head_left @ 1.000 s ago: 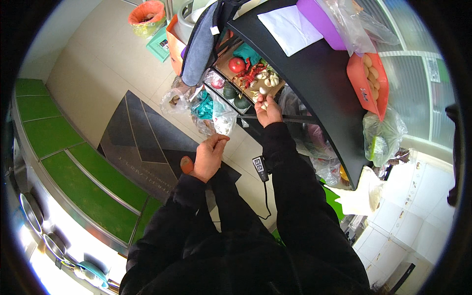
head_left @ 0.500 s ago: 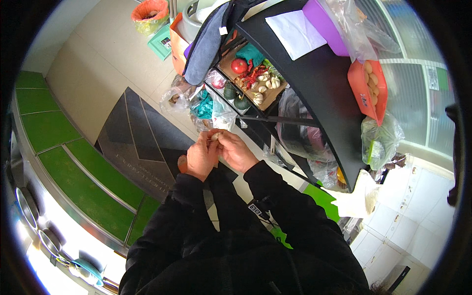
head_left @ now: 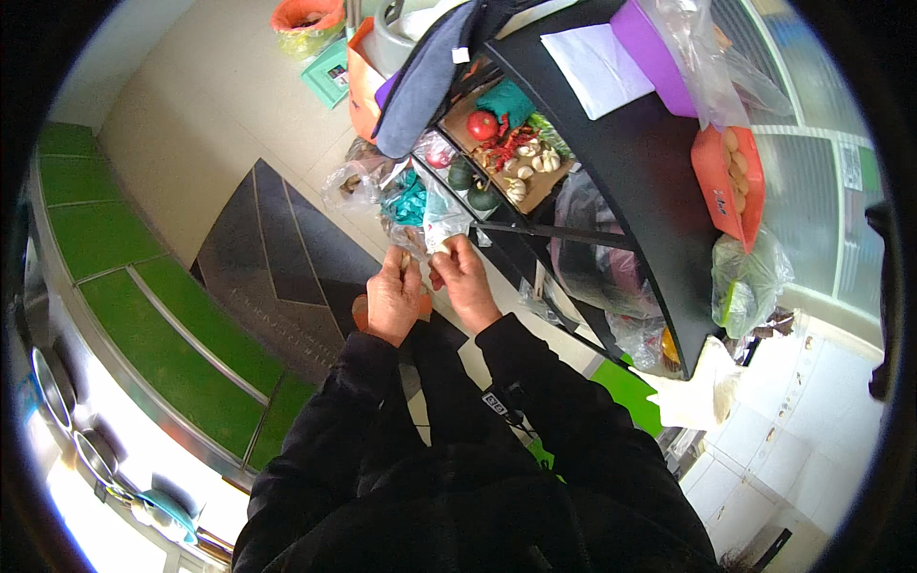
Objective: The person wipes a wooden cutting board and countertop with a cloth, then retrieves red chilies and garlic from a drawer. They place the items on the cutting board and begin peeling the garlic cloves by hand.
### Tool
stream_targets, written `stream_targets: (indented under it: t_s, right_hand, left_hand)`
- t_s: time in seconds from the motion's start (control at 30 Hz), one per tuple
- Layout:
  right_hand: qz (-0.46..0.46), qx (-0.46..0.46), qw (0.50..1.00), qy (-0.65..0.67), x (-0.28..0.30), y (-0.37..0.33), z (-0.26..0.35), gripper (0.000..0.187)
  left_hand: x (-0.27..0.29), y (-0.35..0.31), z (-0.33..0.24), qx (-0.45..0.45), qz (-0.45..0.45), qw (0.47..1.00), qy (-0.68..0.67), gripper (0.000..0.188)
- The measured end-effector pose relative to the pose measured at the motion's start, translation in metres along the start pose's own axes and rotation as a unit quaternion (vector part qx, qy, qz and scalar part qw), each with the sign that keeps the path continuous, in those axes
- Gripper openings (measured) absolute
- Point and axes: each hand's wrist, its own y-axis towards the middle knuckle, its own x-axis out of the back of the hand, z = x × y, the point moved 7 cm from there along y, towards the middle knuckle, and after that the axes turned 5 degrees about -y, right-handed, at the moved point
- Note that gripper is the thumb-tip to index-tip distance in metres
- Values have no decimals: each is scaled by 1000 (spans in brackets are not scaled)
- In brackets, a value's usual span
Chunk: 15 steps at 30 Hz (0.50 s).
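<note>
Above the floor, my left hand (head_left: pixel 390 298) is closed, its fingertips pinching a small pale piece of garlic (head_left: pixel 405 259). A short gap to the right, my right hand (head_left: pixel 465 284) is also closed, with a small whitish piece (head_left: pixel 441 248) at its fingertips that looks like garlic; its outline blends into the pale bag behind. Just beyond the hands hang or stand plastic bags, among them a white one (head_left: pixel 445 218) and a teal one (head_left: pixel 407 199). Several garlic bulbs (head_left: pixel 546 160) lie on the shelf's top tray, beside dried red chillies (head_left: pixel 499 155) and a tomato (head_left: pixel 482 124).
A black shelf unit (head_left: pixel 611 124) stands at right, bearing an orange basket of eggs (head_left: pixel 735 181) and a purple container (head_left: pixel 654 57). Dark green squashes (head_left: pixel 482 196) sit lower. A dark mat (head_left: pixel 277 258) covers floor at left, beside a green-fronted counter (head_left: pixel 172 334). An orange bin (head_left: pixel 308 17) stands far off.
My hands were together around a pale garlic piece; now they are apart, each pinching something small. The right hand has moved up and right. The whole view has shifted slightly.
</note>
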Motion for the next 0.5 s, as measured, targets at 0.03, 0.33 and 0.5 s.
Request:
stream_targets:
  t_s: [0.03,0.33,0.5]
  right_hand:
    - [29,11,998,51,-5,1,3,12]
    - [155,15,983,-94,-33,-5,33,19]
    - [277,63,907,-310,-72,-26,44,29]
  left_hand:
    - [1,1,0,5,-9,999,-33,9]
    - [14,-11,15,238,82,882,-398,25]
    - [54,-21,7,130,78,971,-184,26]
